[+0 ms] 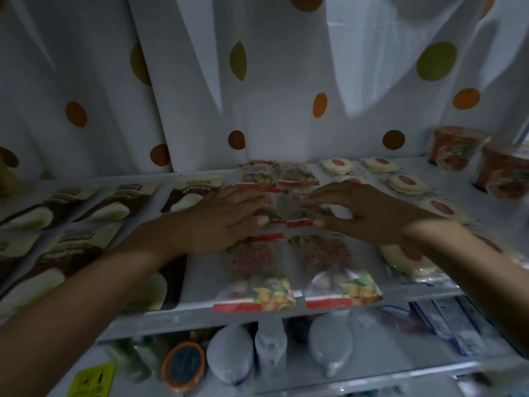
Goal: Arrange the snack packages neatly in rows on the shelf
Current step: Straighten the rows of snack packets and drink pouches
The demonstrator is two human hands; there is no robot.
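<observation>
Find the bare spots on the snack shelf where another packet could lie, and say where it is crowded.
Near the front, a bare strip runs between the coconut packages and the clear packets; another patch lies between the round cakes and the red cups. The middle rows are crowded.

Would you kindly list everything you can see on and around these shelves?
fruit-print packets: six, clear with red strips, middle of upper shelf
brown-and-cream packets: at least five, left
round cakes: several, cream with red centres, right
cups: two, red, back right
curtain: one, white, dotted, behind
pale containers: three, lower shelf
left hand: rests on middle packets
right hand: fingertips on middle packets
</observation>
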